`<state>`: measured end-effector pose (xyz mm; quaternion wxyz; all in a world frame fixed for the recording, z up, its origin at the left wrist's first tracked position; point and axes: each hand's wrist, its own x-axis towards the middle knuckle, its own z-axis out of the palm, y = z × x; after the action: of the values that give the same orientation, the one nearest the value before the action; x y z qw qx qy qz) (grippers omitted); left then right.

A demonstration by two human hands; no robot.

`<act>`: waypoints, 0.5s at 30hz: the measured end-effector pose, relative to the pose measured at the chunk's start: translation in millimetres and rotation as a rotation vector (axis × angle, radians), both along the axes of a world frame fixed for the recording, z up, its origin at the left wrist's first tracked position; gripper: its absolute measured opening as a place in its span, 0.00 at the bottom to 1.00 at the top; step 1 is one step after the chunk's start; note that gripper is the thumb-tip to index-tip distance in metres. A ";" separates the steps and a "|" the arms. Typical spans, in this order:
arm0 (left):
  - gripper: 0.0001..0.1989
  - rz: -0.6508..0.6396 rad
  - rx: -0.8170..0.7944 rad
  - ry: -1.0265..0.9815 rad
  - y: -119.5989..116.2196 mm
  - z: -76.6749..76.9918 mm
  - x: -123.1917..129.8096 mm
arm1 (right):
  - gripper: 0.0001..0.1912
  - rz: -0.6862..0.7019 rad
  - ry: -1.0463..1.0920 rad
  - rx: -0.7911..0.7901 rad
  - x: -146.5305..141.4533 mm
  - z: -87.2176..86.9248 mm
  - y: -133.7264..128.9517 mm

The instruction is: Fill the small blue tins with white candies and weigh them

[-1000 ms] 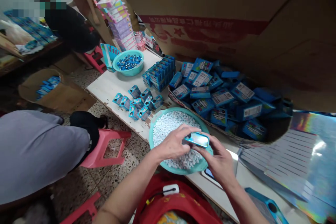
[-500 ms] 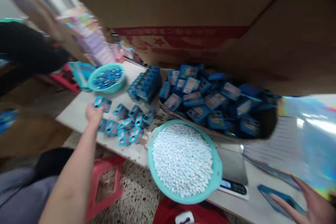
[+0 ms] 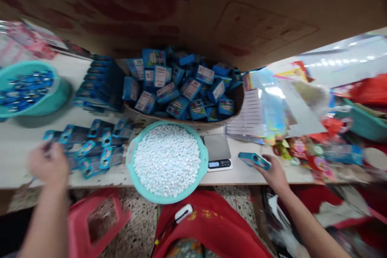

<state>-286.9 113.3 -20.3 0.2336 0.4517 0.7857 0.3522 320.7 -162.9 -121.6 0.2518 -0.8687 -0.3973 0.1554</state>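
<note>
At the left, my left hand (image 3: 50, 165) is blurred, its fingers bent beside a small blue box (image 3: 52, 135) at the end of a group; I cannot tell whether it grips it. Several small blue boxes with see-through sides (image 3: 96, 151) lie just right of that hand. My right hand (image 3: 273, 173) holds a blue carton (image 3: 254, 160) with a dark round hole, its thumb and fingers closed on one end just above the table. Between my hands stands a turquoise basin (image 3: 130, 165) of small white tablets. A digital scale (image 3: 217, 149) sits right of the basin.
An opened cardboard box (image 3: 242, 105) full of blue packets stands behind the basin. Beside it are a stack of blue boxes (image 3: 99, 82) and a turquoise bowl (image 3: 62, 94) of wrapped blue pieces. Plastic sheets (image 3: 272, 105) lie right; a red stool (image 3: 77, 225) stands below the table.
The view has swung to the right. My right hand now grips the blue carton that lay flat by its fingers. My left hand has drawn back towards the table's front edge.
</note>
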 end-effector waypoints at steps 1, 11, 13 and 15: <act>0.18 -0.007 0.110 0.111 -23.0 -3.1 11.9 | 0.32 -0.054 0.050 -0.030 2.5 -2.0 -3.2; 0.22 -0.410 0.106 0.291 -91.1 -94.3 177.8 | 0.28 -0.096 0.335 0.306 -52.0 73.3 57.4; 0.19 -0.379 0.088 0.231 -79.3 -91.1 184.0 | 0.24 0.064 0.393 0.346 -75.0 86.0 81.3; 0.15 -0.289 0.076 0.153 -71.1 -87.2 191.8 | 0.22 0.196 0.449 0.363 -101.7 95.2 102.2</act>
<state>-95.1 42.1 -107.5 0.2039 0.5938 0.7145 0.3088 219.0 -60.7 -26.4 0.4684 -0.7110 -0.4346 0.2937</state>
